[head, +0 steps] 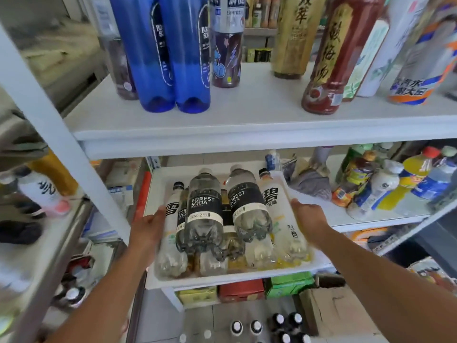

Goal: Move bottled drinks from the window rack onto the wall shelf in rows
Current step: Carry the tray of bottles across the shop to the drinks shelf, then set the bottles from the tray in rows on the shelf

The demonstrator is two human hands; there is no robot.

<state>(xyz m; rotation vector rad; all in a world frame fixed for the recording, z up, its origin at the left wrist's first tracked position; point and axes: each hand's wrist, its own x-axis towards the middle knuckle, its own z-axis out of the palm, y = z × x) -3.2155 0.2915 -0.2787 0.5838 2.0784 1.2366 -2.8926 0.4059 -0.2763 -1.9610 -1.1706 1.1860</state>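
Gripping a white tray [237, 277] of lying soda bottles [205, 214], left hand [148, 225] and right hand [309, 219] clasp its sides; likely mid-carry; next, sliding it level onto the shelf [358, 219].

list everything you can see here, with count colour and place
white tray: one, on the middle shelf, held at both sides
Forest Soda bottles: at least three, clear with black labels, lying on top in the tray
pale bottles: several, whitish and yellowish, lying in the tray beneath and beside them
blue bottles: two, deep blue, upright on the upper shelf, left
dark red bottle: one, upper shelf, right of centre
gold bottle: one, upper shelf, behind the red one
mixed bottles: several, yellow, white, blue, middle shelf, right
cardboard box: one, brown, floor, lower right
left hand: grip on the tray's left side
right hand: grip on the tray's right side
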